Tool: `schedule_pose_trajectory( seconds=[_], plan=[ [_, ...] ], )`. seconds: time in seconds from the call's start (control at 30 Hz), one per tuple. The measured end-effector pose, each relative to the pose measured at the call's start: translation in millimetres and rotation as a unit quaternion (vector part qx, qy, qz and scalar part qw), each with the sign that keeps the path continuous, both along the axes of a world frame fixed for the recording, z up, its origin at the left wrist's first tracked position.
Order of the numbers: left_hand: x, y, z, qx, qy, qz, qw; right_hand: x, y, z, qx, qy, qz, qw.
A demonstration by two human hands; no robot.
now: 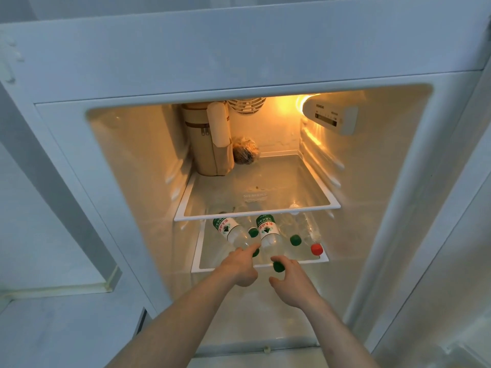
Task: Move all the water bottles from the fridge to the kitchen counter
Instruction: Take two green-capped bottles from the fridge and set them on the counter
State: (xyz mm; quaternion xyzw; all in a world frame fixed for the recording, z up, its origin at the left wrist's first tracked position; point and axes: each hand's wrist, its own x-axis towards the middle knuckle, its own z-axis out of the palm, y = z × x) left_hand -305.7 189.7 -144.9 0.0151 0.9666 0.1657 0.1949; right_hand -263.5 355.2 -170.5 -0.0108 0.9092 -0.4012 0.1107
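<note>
Bottles lie on lower shelf (pixel 202 268), caps toward the fingers. Left-hand fingers (pixel 252 247) touch neck of left bottle (pixel 231 232); right-hand fingers (pixel 281 260) sit at cap of middle bottle (pixel 269 232). Third bottle (pixel 310 232) lies right of both. Upper shelf (pixel 257 211) above and behind fingers, with pouch (pixel 206 136) back left and bag (pixel 245 151) just right of it.

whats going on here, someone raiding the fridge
A person is reaching both hands into an open fridge toward water bottles lying on their sides on the lower shelf. The left hand touches one green-capped bottle; the right hand is open at the cap of another. A red-capped bottle and more green caps lie alongside. None is lifted out yet.
</note>
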Motion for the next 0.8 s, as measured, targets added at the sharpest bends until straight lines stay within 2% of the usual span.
schedule_pose_trajectory(
  seconds=[0.37,0.8],
  plan=[
    [12,-9,-19,0.054,0.052,0.094,0.993,-1,-14,-16,0.007,0.007,0.006,1.000],
    [29,-28,-33,0.052,0.011,0.100,0.994,8,-17,-12,0.003,0.002,0.007,1.000]
  ],
)
